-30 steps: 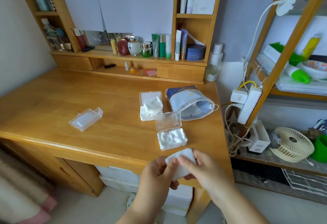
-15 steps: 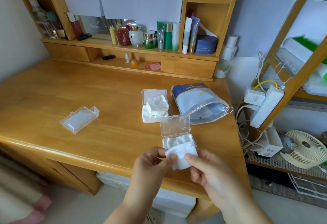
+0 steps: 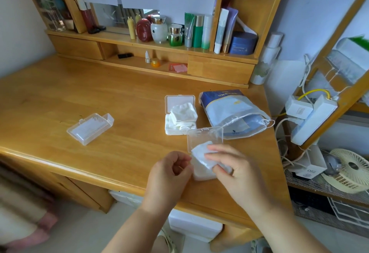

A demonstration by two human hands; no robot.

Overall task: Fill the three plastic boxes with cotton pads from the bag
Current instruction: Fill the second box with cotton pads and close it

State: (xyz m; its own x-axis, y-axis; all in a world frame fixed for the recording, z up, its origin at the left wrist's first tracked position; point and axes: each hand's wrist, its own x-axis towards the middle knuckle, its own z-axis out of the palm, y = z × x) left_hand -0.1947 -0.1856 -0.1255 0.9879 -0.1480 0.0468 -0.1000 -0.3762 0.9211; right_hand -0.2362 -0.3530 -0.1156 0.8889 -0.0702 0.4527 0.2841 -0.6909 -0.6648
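Three small clear plastic boxes lie on the wooden desk. One closed box is at the left. An open box in the middle is heaped with cotton pads. The near box lies under my hands with its clear lid tipped back. My right hand pinches a white cotton pad right on top of that box. My left hand has curled fingers at the box's left edge; whether it holds anything is unclear. The blue and white bag lies open at the right.
A shelf unit with bottles, jars and tubes runs along the back of the desk. The desk's right edge is close to the bag; beyond it a power strip, cables and a small fan sit on a rack.
Both hands moved forward from in front of the desk edge to over the near box, bringing the cotton pad down onto it. The left hand no longer pinches the pad.
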